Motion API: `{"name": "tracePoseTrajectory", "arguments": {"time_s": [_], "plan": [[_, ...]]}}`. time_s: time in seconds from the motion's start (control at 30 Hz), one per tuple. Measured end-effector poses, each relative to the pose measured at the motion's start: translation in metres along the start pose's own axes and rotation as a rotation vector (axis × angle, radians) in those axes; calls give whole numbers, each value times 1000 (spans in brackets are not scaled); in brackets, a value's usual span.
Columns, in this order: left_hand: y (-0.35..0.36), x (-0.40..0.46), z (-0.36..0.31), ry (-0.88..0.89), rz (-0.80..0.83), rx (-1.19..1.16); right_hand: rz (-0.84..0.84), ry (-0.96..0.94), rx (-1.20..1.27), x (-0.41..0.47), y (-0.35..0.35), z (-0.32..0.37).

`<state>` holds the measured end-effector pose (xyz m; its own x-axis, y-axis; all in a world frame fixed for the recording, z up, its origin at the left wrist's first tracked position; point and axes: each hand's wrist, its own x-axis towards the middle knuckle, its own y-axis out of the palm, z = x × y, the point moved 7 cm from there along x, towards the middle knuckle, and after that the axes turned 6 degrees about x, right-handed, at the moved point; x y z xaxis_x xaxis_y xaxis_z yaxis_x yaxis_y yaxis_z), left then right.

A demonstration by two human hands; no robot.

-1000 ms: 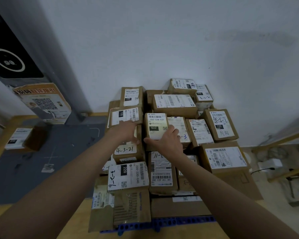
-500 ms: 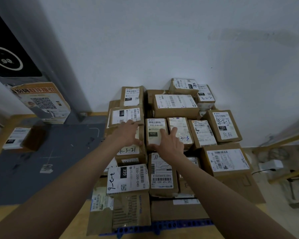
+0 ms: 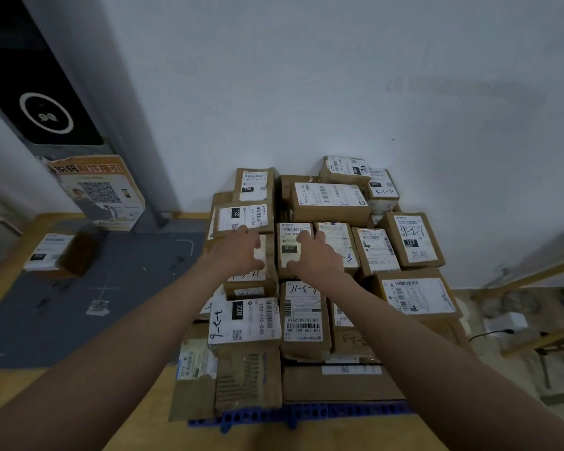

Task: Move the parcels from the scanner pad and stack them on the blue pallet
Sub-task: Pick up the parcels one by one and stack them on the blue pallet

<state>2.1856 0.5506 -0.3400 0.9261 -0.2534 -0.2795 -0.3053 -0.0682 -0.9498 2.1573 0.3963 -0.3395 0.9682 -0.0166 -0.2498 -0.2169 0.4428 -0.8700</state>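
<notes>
1. Reaching up from the 7 and 5 o'clock corners of the view, two bare forearms are seen converging over the stack of parcels.
2. At 6 o'clock, nearest the camera, the front edge of the blue pallet (image 3: 302, 415) is shown beneath the cardboard boxes.
3. Above it, a box labelled 220 (image 3: 245, 322) is set beside a box marked 11-3-11 (image 3: 304, 315).
4. At the centre, the left hand (image 3: 241, 252) is laid palm down on a hand-numbered box (image 3: 251, 275), fingers straight and spread, nothing pinched.
5. Just beside it, the right hand (image 3: 319, 255) is pressed on the small 032 parcel (image 3: 292, 247), thumb held at its near edge, fingers lying flat across its top and the neighbouring box.
6. That parcel is lodged in the middle row of the stack, touching boxes on both sides.
7. At 9 o'clock, the grey scanner pad (image 3: 118, 288) is seen, with one labelled parcel (image 3: 51, 253) at its far left edge.
8. Farthest, at 12 o'clock, a white wall (image 3: 339, 76) is met by the back row.
</notes>
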Motion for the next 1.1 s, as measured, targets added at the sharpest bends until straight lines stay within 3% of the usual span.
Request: {"name": "tracePoseTrajectory", "arguments": {"time_s": [0.5, 0.87, 1.1], "plan": [[-10, -140, 119, -123, 161, 191, 258, -295, -260, -84, 39, 135], [28, -254, 209, -377, 243, 30, 378, -547, -311, -130, 104, 227], [53, -306, 252, -507, 265, 21, 471, -590, -267, -142, 153, 257]]}}
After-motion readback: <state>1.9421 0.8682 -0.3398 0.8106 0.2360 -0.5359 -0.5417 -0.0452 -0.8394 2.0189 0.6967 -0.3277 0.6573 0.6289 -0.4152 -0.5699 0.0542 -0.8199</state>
